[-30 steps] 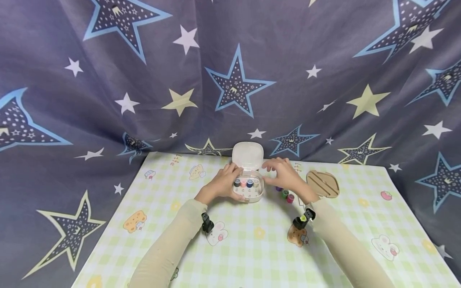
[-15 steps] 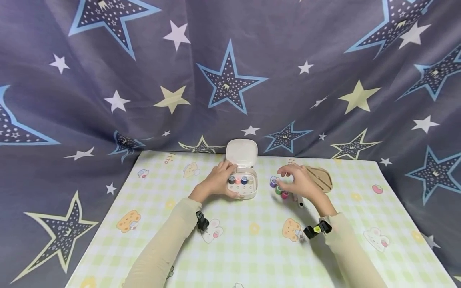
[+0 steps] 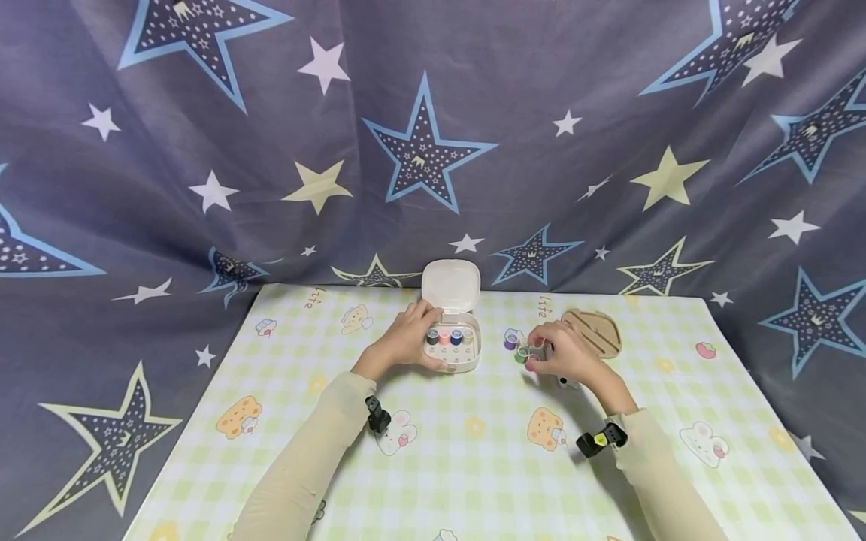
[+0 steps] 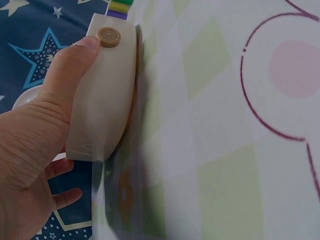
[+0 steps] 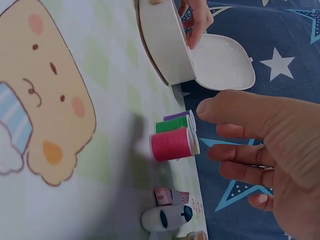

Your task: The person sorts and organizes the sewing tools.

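My left hand (image 3: pixel 404 338) grips the left side of a small white sewing box (image 4: pixel 107 95). Its thumb presses beside a tan button-shaped knob (image 4: pixel 109 37) on the front wall. The box's lid (image 3: pixel 450 285) is tipped up at the back. Inside, a row of thread spools (image 3: pixel 444 337) stands on pegs: black, pink, blue and a pale one. Over more spools hovers my right hand (image 3: pixel 564 353), thumb and fingers apart, holding nothing. Beneath it are a red-pink spool (image 5: pixel 172 144), a green spool (image 5: pixel 172 124) and a purple spool (image 3: pixel 511 342), standing upright on the table.
Right of the spools lie a rolled tape measure (image 5: pixel 170 196) and a small white item with dark blue parts (image 5: pixel 167 218). A tan grooved tray-like piece (image 3: pixel 598 334) lies behind the right hand. A star-patterned curtain (image 3: pixel 433 150) hangs behind the checked tablecloth (image 3: pixel 446 451).
My right hand has left the box's right side and moved right, then down over the loose spools. My left hand stays on the box. The head view has shifted slightly.
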`<state>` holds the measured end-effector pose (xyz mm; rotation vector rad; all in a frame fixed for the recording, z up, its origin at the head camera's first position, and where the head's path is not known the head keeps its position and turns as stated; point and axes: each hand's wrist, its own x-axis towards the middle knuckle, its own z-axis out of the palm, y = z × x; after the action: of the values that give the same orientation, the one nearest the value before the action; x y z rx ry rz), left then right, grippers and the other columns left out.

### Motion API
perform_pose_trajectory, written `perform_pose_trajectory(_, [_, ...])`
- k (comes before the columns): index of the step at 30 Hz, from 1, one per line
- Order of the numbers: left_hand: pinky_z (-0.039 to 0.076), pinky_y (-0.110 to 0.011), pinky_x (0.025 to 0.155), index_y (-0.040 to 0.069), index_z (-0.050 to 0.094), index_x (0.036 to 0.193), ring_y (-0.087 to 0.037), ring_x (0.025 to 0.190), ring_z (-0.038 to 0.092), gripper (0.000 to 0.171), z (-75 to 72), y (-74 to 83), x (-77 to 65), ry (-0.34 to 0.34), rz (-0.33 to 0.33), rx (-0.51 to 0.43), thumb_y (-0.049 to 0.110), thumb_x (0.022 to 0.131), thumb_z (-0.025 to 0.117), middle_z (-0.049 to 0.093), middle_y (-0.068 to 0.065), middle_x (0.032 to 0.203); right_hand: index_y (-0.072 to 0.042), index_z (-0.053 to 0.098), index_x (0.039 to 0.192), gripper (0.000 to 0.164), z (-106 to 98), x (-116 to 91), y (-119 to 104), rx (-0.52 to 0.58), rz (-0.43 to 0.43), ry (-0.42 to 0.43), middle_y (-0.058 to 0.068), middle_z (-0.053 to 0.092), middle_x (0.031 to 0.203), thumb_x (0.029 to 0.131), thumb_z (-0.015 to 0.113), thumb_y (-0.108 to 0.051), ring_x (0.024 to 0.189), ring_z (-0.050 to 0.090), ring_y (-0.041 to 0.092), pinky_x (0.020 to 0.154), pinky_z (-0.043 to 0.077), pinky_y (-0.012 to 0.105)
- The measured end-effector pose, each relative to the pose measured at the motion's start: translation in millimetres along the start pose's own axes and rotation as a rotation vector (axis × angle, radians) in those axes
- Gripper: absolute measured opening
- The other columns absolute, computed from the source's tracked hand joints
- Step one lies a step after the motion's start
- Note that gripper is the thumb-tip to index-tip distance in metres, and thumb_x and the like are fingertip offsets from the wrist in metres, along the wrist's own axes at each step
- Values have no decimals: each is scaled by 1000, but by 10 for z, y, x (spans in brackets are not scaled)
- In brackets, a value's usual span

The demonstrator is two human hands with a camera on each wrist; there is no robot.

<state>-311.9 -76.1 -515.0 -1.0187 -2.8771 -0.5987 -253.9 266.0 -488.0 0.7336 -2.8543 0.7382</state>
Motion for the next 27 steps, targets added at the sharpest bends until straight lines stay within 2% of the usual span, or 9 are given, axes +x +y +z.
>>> perform_pose_trajectory(4, [43, -44, 97, 4, 46, 149, -26, 115, 44, 115, -24, -8, -9, 3, -5, 3, 55, 59, 94, 48, -10, 128, -7, 73, 94, 28, -26, -3, 12, -17, -4, -21, 9, 70, 86, 76, 90, -21, 84, 62, 29, 79, 43, 40])
perform_pose_trajectory(7, [43, -45, 98, 3, 46, 149, -27, 115, 44, 115, -37, -6, -18, 5, -8, -1, 54, 59, 95, 48, -11, 128, -9, 73, 91, 23, -29, -19, 13, -28, -11, -27, 6, 69, 83, 78, 87, -22, 82, 58, 25, 77, 40, 37])
perform_pose_trajectory(13, [43, -44, 99, 3, 45, 149, -27, 116, 44, 114, -12, 11, -27, -12, -1, -9, 55, 60, 94, 48, -11, 130, -14, 72, 86, 20, 9, -84, 27, -50, -19, -13, 0, 68, 80, 75, 88, -21, 79, 55, 19, 77, 37, 37])
perform_pose_trajectory(21, [43, -45, 100, 3, 46, 148, -27, 116, 44, 112, -18, 14, -66, -10, -6, -8, 54, 61, 94, 48, -11, 129, -18, 71, 79, 19, 70, -97, 45, -80, -31, -30, -6, 66, 76, 74, 90, -21, 76, 56, 17, 76, 36, 37])
perform_pose_trajectory(27, [44, -46, 99, 3, 46, 147, -27, 115, 45, 111, -37, 29, -76, -5, 15, 4, 54, 61, 94, 48, -11, 128, -18, 69, 78, 20, 79, -122, 50, -81, -19, -16, -5, 66, 74, 74, 89, -18, 75, 55, 17, 78, 35, 36])
